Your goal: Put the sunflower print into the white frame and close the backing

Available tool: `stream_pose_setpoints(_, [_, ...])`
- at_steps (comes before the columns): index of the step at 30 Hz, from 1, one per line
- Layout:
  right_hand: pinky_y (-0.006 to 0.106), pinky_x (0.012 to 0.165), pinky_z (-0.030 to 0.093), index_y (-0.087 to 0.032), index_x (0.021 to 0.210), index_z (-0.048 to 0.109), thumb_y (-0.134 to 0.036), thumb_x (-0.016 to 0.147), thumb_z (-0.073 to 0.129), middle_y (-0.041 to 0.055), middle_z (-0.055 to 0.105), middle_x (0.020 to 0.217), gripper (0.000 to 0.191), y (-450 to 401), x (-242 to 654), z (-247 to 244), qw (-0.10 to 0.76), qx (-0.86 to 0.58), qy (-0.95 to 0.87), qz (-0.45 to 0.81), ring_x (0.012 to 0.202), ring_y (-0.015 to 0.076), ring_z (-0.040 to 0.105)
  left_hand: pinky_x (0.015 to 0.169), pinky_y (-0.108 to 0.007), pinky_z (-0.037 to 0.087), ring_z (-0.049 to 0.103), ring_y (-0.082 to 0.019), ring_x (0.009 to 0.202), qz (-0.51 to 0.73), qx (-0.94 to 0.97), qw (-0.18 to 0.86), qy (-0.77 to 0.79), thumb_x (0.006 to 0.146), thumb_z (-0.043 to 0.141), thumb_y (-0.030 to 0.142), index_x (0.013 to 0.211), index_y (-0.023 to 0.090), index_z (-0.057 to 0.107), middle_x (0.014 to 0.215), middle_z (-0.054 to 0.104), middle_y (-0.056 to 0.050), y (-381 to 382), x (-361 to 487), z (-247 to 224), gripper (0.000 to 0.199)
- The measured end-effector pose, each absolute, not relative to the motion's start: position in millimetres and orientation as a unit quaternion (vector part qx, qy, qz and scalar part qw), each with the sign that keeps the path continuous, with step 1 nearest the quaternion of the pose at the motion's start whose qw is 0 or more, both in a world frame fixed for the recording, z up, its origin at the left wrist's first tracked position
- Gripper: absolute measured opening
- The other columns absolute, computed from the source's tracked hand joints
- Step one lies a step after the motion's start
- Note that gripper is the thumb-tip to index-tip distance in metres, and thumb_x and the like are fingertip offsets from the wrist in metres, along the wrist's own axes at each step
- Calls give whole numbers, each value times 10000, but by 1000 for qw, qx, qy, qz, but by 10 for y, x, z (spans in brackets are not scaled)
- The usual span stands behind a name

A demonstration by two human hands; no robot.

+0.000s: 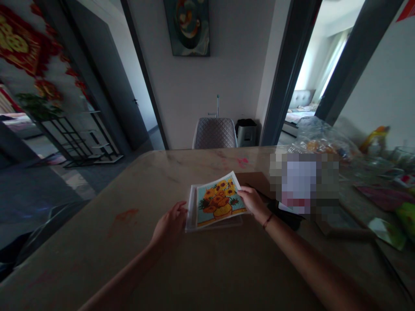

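A sunflower picture point(218, 202) with a white border is tilted, its right side raised. My right hand point(253, 201) is closed on the picture's right edge, fingers over the front and a red cord round the wrist. Under the picture a shallow clear plastic case point(192, 211) rests on the table; its left rim and lower edge show. My left hand point(170, 222) is at the left rim of the case, fingers bent and fingertips against it; its thumb is hidden. Behind the right hand lies a flat brown board point(257, 181), partly covered.
The marbled table point(145, 181) has orange and pink stains. On its right are a dark frame point(343, 224), a black item point(290, 218), clear plastic bags point(317, 134), and a green packet point(407, 220). A quilted chair point(215, 133) stands at the far edge.
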State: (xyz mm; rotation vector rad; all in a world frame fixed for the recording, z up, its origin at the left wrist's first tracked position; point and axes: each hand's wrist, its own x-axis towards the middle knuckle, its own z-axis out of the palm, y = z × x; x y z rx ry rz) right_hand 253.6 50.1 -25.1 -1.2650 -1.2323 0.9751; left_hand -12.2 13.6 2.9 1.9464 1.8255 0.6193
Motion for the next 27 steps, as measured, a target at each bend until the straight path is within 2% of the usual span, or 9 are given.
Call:
stream_pose_setpoints(3, [264, 514, 410, -145, 659, 665, -334, 610, 514, 6, 612, 570, 247, 480, 2524, -227, 522, -545, -509, 415, 569, 169, 542, 633, -258, 410, 631, -198, 776, 153, 710, 171, 666, 841, 323, 379, 1170, 206, 533, 845, 687, -48, 87, -60, 99, 427])
stream_pose_setpoints(6, [254, 510, 392, -140, 649, 649, -336, 607, 493, 7, 602, 577, 253, 468, 2505, -208, 516, -546, -517, 410, 550, 152, 516, 601, -247, 392, 634, -195, 761, 118, 717, 143, 671, 828, 355, 368, 1215, 230, 509, 846, 692, -39, 51, -20, 122, 439])
stream_pose_setpoints(14, [228, 496, 320, -155, 592, 565, -302, 687, 426, 5, 541, 552, 222, 428, 2429, -206, 471, -569, -592, 321, 541, 130, 463, 598, -255, 383, 640, -202, 748, 124, 730, 122, 661, 857, 304, 408, 1166, 261, 557, 829, 696, -44, -37, 24, 110, 425])
stream_pose_setpoints(18, [228, 508, 298, -165, 615, 562, -233, 746, 394, 24, 570, 582, 224, 362, 2395, -149, 408, -609, -645, 217, 561, 129, 472, 605, -250, 391, 625, -188, 713, 110, 738, 98, 658, 822, 383, 441, 1195, 254, 530, 812, 680, -44, -58, 41, 101, 443])
stream_pose_setpoints(23, [238, 545, 314, -163, 768, 595, -146, 798, 359, 65, 626, 686, 239, 246, 2322, -66, 303, -633, -702, 120, 607, 144, 524, 592, -248, 389, 608, -182, 694, 109, 745, 82, 653, 807, 400, 439, 1194, 240, 525, 763, 656, -32, -54, 37, 72, 453])
stream_pose_setpoints(27, [253, 679, 377, -171, 760, 588, -98, 773, 417, 76, 625, 776, 187, 200, 2310, -42, 256, -608, -750, 53, 758, 173, 550, 604, -244, 393, 609, -179, 705, 113, 744, 86, 653, 800, 405, 452, 1196, 251, 521, 796, 658, -35, -43, 29, 55, 459])
